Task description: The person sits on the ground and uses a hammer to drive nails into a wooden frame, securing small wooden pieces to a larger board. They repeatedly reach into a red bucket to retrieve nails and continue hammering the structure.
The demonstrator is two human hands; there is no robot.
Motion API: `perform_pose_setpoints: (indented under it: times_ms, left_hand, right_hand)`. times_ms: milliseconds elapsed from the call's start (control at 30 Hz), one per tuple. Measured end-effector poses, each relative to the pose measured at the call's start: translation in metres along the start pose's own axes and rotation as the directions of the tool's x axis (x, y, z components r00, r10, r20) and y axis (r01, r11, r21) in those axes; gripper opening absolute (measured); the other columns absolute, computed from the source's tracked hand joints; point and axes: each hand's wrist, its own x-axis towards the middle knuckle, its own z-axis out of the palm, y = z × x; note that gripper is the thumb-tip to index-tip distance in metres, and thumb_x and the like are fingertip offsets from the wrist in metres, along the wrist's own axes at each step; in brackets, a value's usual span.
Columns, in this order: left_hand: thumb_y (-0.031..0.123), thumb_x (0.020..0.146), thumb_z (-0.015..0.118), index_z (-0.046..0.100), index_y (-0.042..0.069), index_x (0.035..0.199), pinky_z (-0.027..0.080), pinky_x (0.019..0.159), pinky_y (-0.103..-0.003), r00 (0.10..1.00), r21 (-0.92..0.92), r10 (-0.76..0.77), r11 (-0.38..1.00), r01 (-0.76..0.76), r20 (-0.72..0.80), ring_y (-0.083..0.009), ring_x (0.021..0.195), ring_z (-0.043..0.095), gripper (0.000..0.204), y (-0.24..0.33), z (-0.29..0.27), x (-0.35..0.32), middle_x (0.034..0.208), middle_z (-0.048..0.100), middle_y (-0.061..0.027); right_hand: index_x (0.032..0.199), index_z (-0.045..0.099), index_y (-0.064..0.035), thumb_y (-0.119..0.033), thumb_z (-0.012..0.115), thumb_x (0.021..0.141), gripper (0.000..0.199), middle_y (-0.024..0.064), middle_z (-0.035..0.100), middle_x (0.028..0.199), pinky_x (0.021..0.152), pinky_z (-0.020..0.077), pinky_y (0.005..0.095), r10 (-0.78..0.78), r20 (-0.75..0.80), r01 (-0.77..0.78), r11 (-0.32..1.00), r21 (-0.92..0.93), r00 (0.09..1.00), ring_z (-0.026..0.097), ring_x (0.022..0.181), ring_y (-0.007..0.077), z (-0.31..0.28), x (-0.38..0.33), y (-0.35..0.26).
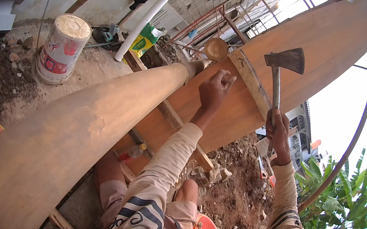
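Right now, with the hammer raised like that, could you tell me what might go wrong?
The left hand pinches something small, too small to tell, against the wooden batten, right where the hammer in the right hand seems aimed; a missed blow could hit the fingertips. A glancing strike might also dent the plywood sheet.

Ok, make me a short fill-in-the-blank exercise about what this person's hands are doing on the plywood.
1. The right hand grips a ____ by its handle.
2. The left hand presses its fingertips against a wooden ____ nailed across the plywood sheet.
3. A white ____ stands on the dirt beyond the sheet.

Missing words: hammer; batten; bucket
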Motion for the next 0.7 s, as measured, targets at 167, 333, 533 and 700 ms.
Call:
perform_pose_setpoints:
  times_ms: [167,333,533,700]
  left_hand:
    - [0.046,0.077,0.089,0.065,0.009,0.091,0.053,0.060,-0.040,0.955,0.023,-0.206,0.976,0.216,-0.212,-0.0241,0.065,0.069,0.046,-0.008,-0.011,-0.005,0.072,0.069,-0.0064]
    - [0.060,0.073,0.086,0.064,0.008,0.078,0.053,0.060,-0.043,0.930,0.065,-0.364,0.930,0.361,0.050,-0.0273,0.064,0.068,0.057,0.004,-0.004,0.004,0.067,0.066,-0.0083]
    - [0.066,0.073,0.082,0.067,0.007,0.061,0.053,0.059,-0.044,0.844,0.082,-0.450,0.891,0.447,0.291,-0.0269,0.059,0.068,0.062,0.027,0.009,0.023,0.064,0.068,-0.0095]
    - [0.060,0.073,0.085,0.079,0.005,0.075,0.055,0.063,-0.038,0.866,-0.073,-0.406,0.894,0.443,0.291,-0.0223,0.063,0.072,0.056,0.014,0.014,0.021,0.069,0.074,-0.0098]
  right_hand:
    - [0.097,0.058,-0.0064,-0.042,0.048,0.109,0.039,-0.0035,0.043,0.063,0.045,0.0345,0.0263,-0.282,-0.105,0.266,0.953,-0.143,0.954,0.042,0.051,0.0068,0.011,-0.009,-0.001]
    - [0.101,0.057,0.0016,-0.042,0.053,0.108,0.044,0.0172,0.050,0.064,0.054,0.0385,0.0415,-0.527,-0.080,0.300,0.595,-0.745,0.846,0.044,0.051,0.0265,-0.008,0.015,0.017]
    - [0.094,0.058,-0.0003,-0.048,0.050,0.107,0.050,0.0141,0.052,0.059,0.053,0.0399,0.0398,-0.487,-0.063,0.302,0.633,-0.713,0.871,0.049,0.050,0.0270,0.001,0.025,0.016]
    - [0.092,0.057,-0.0001,-0.053,0.047,0.107,0.056,0.0078,0.053,0.060,0.049,0.0377,0.0352,-0.740,-0.146,0.546,0.600,-0.585,0.656,0.056,0.049,0.0200,0.010,0.013,-0.007]
